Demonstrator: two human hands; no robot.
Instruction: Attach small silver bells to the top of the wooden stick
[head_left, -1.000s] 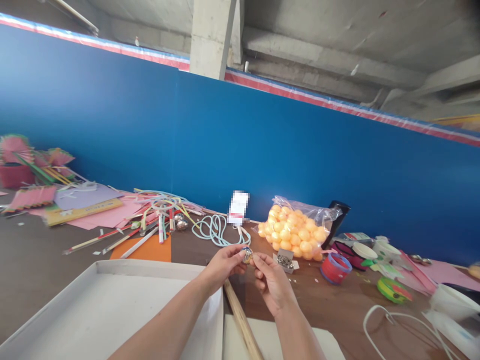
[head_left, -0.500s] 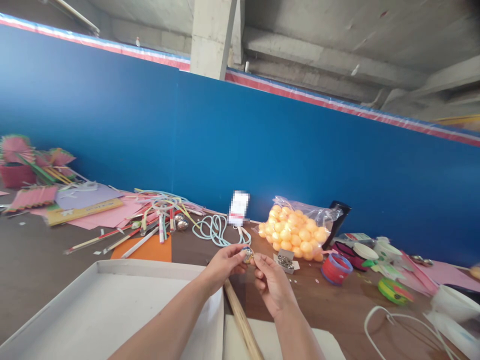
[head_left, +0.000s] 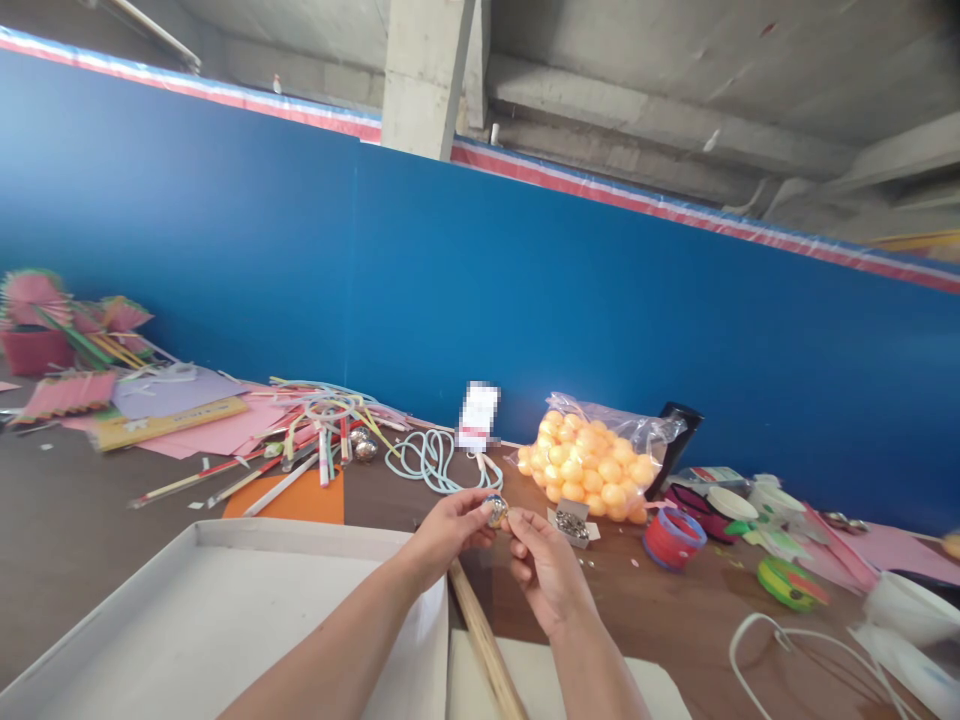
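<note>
My left hand [head_left: 446, 530] and my right hand [head_left: 546, 565] meet above the brown table [head_left: 90, 520], fingertips pinched together on a small round shiny bell [head_left: 496, 511]. The left fingers curl over it from the left, the right thumb and forefinger touch it from the right. A wooden stick [head_left: 484, 640] lies under my hands, running toward me. A small white box of metal bits [head_left: 571, 525] sits just right of my right hand.
A white tray [head_left: 210, 620] lies at lower left. A bag of orange balls [head_left: 592, 465] stands behind my hands, a pale green cord [head_left: 427, 460] to its left. Coloured straws and paper [head_left: 300, 430] spread at left, tape rolls [head_left: 671, 535] and cups at right.
</note>
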